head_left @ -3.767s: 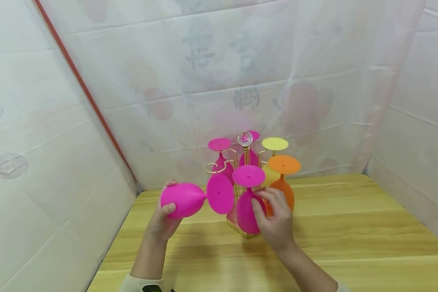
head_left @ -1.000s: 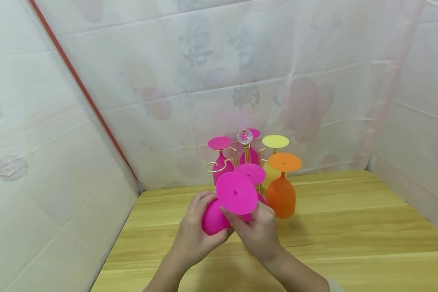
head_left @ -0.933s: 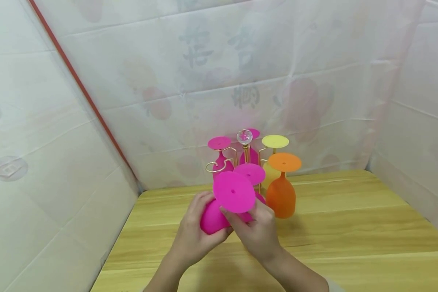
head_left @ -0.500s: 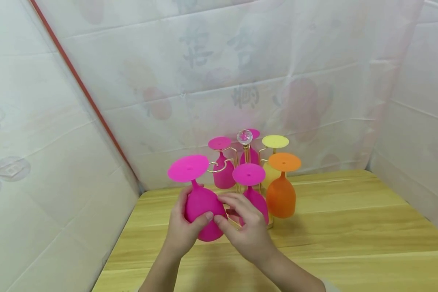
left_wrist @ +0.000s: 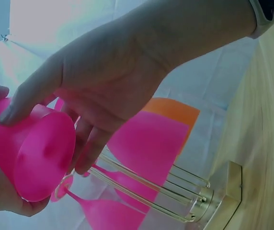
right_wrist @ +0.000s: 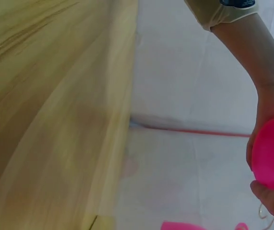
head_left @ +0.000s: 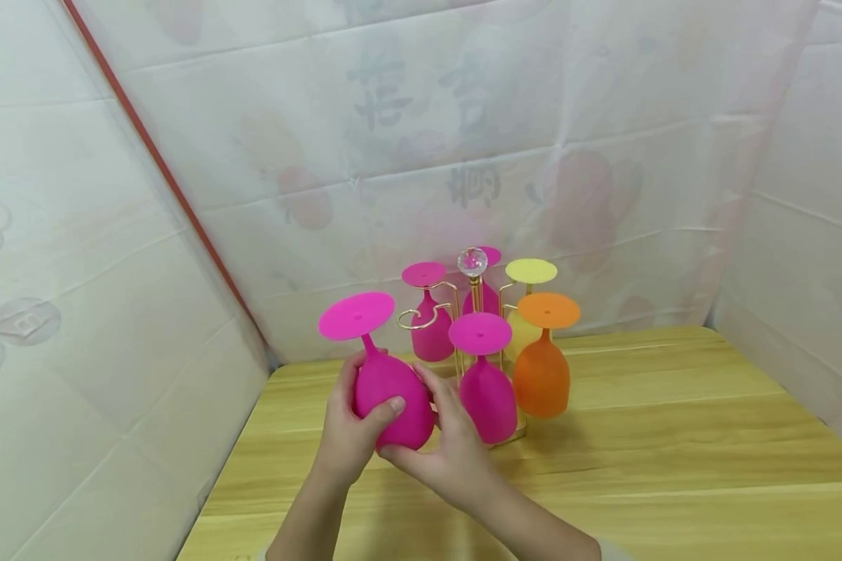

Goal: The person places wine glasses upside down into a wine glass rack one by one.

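A pink plastic goblet is held upside down, tilted, its foot up and to the left. My left hand grips its bowl, thumb across the near side. Around the bowl's lower right, near the rim, my right hand holds it with thumb below and fingers behind. In the left wrist view the goblet's mouth faces the camera between both hands. Just right stands a gold wire rack with a free loop at front left. Another pink goblet hangs from it, beside my right hand.
An orange goblet, a yellow goblet and two more pink ones, including a back-left goblet, hang upside down on the rack. A clear ball knob tops it. The wooden table meets cloth walls.
The held goblet has swung from lying sideways, then foot toward the camera, to mouth down, left of the rack. My right hand has left the hanging pink goblet and holds this one.
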